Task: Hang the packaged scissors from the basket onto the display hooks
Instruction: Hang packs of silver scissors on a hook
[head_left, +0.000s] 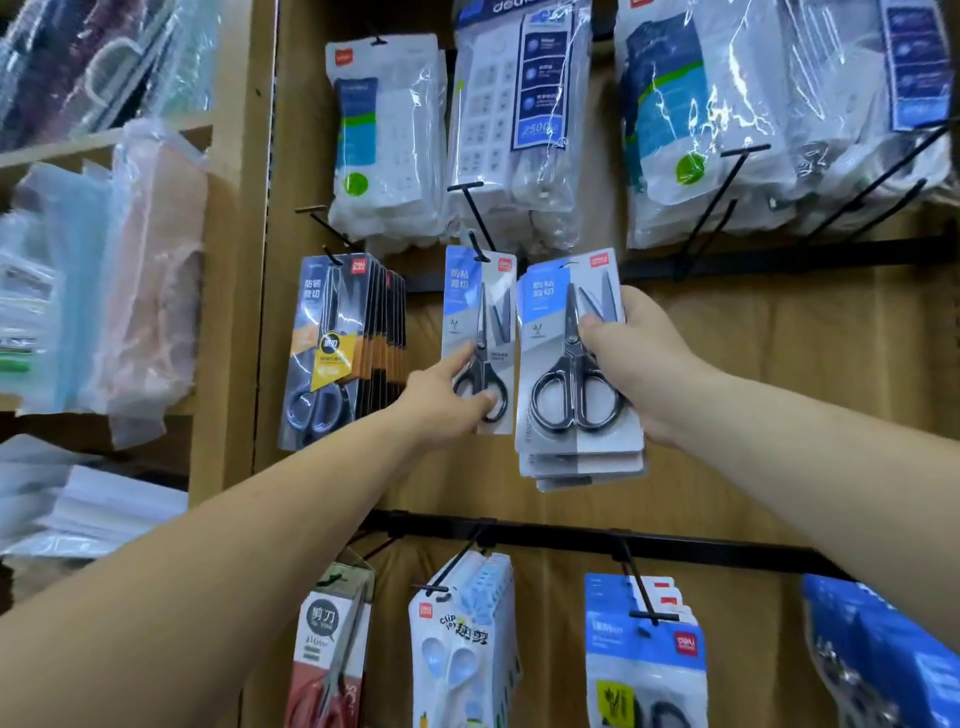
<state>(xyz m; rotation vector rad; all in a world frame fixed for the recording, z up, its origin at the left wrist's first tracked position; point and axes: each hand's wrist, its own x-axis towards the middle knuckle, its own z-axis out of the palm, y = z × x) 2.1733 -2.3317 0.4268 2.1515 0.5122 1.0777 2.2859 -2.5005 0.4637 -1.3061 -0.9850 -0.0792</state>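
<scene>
Scissors packs (551, 317), flat glossy rectangular cards.

Both bare arms reach up and forward. The left arm (218, 566) stretches diagonally from the lower left, and its left hand (441, 397) pinches the lower edge of a hanging scissors pack (480, 312), index finger and thumb on the front. The right arm (831, 467) comes in from the right. The right hand (644, 364) grips a stack of scissors packs (566, 374), with its thumb pressed across the front and its fingers wrapped behind.
</scene>
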